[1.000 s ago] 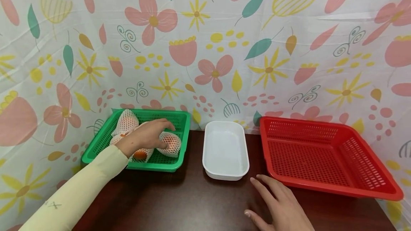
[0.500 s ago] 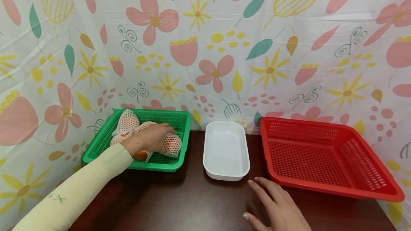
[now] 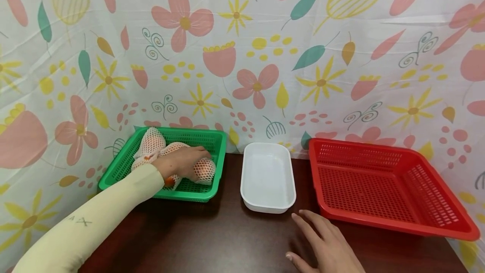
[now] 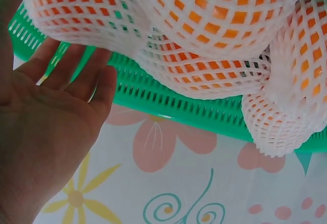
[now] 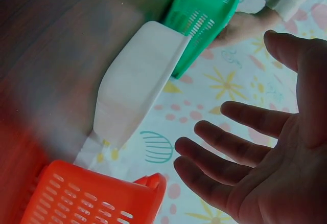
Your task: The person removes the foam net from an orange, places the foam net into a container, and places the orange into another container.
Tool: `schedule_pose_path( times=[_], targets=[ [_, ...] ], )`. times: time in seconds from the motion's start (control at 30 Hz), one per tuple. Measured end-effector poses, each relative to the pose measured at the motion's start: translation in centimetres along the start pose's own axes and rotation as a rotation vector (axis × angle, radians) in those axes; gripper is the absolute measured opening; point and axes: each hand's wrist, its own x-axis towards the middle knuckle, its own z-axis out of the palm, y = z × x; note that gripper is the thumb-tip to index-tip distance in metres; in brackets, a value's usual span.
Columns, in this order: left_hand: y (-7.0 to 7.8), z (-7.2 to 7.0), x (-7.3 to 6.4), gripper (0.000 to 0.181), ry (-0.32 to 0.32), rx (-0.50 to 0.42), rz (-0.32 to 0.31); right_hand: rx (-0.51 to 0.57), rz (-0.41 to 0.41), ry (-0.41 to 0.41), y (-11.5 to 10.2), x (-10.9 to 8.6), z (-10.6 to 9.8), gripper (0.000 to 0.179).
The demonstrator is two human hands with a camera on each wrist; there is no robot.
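Inside the green basket (image 3: 178, 195) at the left lie several orange-coloured round fruits, each in a white foam net. My left hand (image 3: 183, 162) reaches over them and grips the rightmost netted fruit (image 3: 206, 170), thumb on the near side and fingers on the far side. In the left wrist view the fingers (image 4: 69, 73) curl against that fruit's net; the thumb's tip is out of view. Other netted fruits (image 4: 214, 19) sit close beside it. My right hand (image 3: 327, 241) hovers low over the table, fingers spread and holding nothing, near the white dish's front right corner.
A white rectangular dish (image 3: 268, 206) stands between the baskets, with nothing in it. At the right is a larger red basket (image 3: 379, 219), also bare inside. All stand on a dark brown table (image 3: 227, 239), against a flower-patterned cloth (image 3: 242, 54) behind and at the left.
My left hand has lowered onto the rightmost netted fruit and its fingers have closed in around it. The right hand has barely moved. The head view has shifted slightly.
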Motion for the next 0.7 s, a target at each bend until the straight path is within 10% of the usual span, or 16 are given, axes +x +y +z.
schedule_pose_path(
  times=[0.7],
  targets=[
    [0.2,0.8,1.9,0.073,-0.047,0.096,0.011,0.006,-0.008,-0.009,0.1,-0.1,0.1,0.082]
  ],
)
